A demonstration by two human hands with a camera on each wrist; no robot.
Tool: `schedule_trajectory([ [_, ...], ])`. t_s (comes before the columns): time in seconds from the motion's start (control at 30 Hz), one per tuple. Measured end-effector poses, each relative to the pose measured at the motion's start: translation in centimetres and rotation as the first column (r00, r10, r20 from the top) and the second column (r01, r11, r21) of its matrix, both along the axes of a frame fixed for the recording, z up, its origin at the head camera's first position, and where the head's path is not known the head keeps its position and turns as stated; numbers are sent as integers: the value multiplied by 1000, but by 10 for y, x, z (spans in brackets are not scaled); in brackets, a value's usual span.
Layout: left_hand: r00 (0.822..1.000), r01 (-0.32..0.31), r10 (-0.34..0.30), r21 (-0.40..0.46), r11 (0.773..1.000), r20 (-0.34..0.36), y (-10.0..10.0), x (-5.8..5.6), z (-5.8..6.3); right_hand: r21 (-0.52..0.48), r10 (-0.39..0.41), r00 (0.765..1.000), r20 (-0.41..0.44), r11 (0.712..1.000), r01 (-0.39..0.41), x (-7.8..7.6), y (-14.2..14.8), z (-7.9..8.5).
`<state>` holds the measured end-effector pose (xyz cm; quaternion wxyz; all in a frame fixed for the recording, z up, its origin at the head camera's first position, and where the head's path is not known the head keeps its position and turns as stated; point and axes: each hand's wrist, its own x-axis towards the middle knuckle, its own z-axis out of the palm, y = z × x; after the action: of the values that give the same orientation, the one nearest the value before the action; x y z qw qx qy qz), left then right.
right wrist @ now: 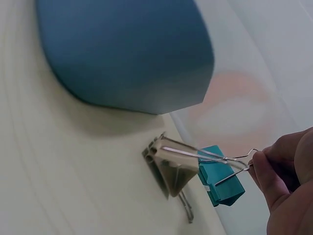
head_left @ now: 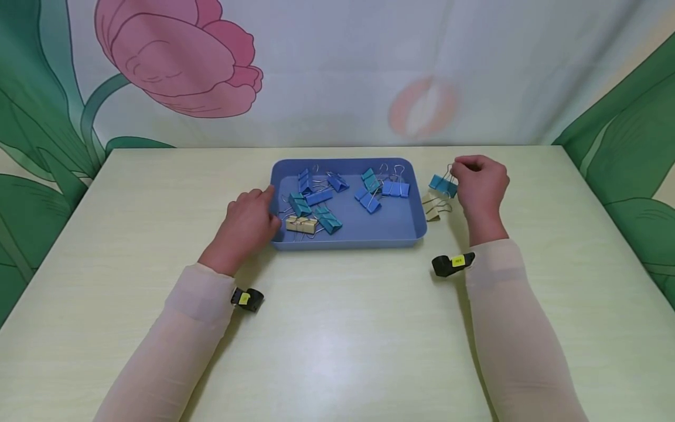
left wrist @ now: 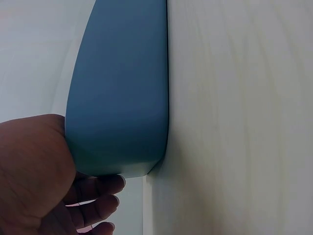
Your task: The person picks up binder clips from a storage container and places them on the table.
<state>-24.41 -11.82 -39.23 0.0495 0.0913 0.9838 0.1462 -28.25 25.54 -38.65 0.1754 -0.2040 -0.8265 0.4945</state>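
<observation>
Pale table (head_left: 337,340) before printed cloth (head_left: 327,47)

We see the right hand (head_left: 482,181) with thumb and finger pinched together on a wire handle of the teal clip (right wrist: 226,192), just beyond the right end of the blue tray (head_left: 369,230). The left hand (head_left: 245,225) grips the tray's left end, thumb over the rim and fingers outside. Beside the teal clip, a beige clip (right wrist: 178,169) lies on the table; their wires overlap in the right-wrist view, and we cannot tell whether they touch. We judge snagging the chief risk: a sideways pull could hook one handle through the other. Thin wire may also swivel in so small a pinch and let the clip drop. A tug on the rim could slide the tray and jostle its loose clips (head_left: 396,189). Faint grain marks the table; beyond its far edge, we note a pink flower (head_left: 179,58) and green leaves (head_left: 47,117).
</observation>
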Motion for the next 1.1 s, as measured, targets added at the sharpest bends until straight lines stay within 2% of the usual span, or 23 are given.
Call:
schedule_trajectory([
  [0.43, 1000, 7, -7, -6, 1000, -4, 0, -1, 1, -114, 36, 998, 58, 993, -30, -3, 7, -13],
  [0.77, 1000, -3, 3, 9, 1000, 0, -2, -2, -1, -137, 65, 997, 48, 989, -58, -7, 12, -21],
  [1.1, 1000, -7, 7, 6, 1000, 10, 0, -1, 0, -124, 77, 996, 52, 990, -70, -6, 13, -20],
])
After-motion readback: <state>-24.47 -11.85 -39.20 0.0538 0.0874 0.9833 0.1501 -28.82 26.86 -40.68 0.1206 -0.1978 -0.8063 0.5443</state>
